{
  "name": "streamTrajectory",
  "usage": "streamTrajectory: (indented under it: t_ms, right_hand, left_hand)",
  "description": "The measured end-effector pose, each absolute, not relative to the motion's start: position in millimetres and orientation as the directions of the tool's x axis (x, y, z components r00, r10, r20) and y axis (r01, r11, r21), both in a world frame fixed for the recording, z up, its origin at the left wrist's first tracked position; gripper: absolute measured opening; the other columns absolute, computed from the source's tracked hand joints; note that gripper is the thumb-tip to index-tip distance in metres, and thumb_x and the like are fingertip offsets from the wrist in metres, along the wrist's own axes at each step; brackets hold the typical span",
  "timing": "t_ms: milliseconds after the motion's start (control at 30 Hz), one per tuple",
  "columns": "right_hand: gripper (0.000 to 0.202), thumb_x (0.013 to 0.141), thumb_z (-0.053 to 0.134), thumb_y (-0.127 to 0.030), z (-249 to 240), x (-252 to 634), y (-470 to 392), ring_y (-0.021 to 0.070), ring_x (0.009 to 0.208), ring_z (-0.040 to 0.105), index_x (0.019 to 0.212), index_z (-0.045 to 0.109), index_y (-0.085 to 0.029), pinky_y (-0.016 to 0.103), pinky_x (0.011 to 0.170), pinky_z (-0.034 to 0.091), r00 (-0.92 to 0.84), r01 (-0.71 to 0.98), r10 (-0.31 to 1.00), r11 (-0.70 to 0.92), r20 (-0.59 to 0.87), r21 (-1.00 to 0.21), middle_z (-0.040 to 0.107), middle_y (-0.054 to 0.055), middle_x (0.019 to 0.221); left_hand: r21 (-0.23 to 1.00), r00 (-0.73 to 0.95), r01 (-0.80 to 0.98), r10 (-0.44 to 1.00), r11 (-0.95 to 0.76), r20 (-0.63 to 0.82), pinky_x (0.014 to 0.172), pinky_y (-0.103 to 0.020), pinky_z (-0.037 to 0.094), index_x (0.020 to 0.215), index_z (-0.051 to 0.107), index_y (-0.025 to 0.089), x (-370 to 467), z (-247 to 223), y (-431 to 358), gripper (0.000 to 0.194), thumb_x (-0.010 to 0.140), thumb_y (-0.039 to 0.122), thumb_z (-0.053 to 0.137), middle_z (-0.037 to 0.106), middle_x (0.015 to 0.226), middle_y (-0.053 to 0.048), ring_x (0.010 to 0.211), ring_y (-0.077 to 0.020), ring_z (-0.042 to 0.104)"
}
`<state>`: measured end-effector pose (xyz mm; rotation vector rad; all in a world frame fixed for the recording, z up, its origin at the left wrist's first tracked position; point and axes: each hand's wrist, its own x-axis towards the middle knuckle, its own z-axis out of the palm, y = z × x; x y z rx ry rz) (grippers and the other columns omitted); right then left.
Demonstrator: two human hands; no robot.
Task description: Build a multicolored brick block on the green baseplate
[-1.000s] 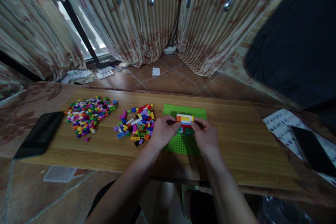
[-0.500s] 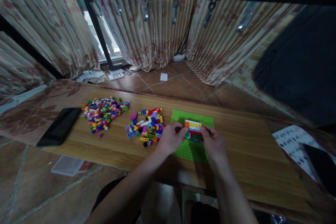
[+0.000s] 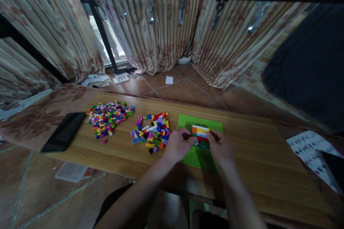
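A small block of joined toy bricks (image 3: 201,135), with white, orange, yellow, red, blue and green rows, is over the green studded baseplate (image 3: 200,161). My left hand (image 3: 180,143) grips its left side, thumb and fingers closed. At its right side my right hand (image 3: 219,145) pinches it with thumb and fingers. Whether the block is pressed onto the baseplate or held just above it, I cannot tell. The fingers hide both ends of the block.
Loose bricks (image 3: 153,130) lie just left of the baseplate, and a larger pile of small bricks (image 3: 107,116) sits farther left. A black tablet-like device (image 3: 64,132) rests at the wooden table's (image 3: 258,157) left end. On the right is a printed sheet (image 3: 309,150).
The whole view has shifted slightly, moving things a little right and down in the picture. Both hands keep hold of the brick block, and the left thumb sits a bit lower across its front.
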<state>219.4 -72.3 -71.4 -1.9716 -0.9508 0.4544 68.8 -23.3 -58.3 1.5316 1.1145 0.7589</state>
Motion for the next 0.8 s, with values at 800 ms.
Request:
streamTrajectory:
  t_ms: [800]
  right_hand:
    - [0.033,0.086,0.051,-0.04,-27,167,-65,0.022,0.082,0.064,0.099,0.069,-0.016,0.036,0.076,0.05,0.654,0.631,0.56,-0.032,0.509,-0.775,0.07,0.01,0.093]
  left_hand:
    - [0.946,0.139,0.276,0.981,-0.169,0.135,0.057,-0.022,0.037,0.073,0.061,0.017,16,-32,-14,0.028,0.088,0.038,0.05,0.056,0.064,0.001,0.06,-0.0109,0.05]
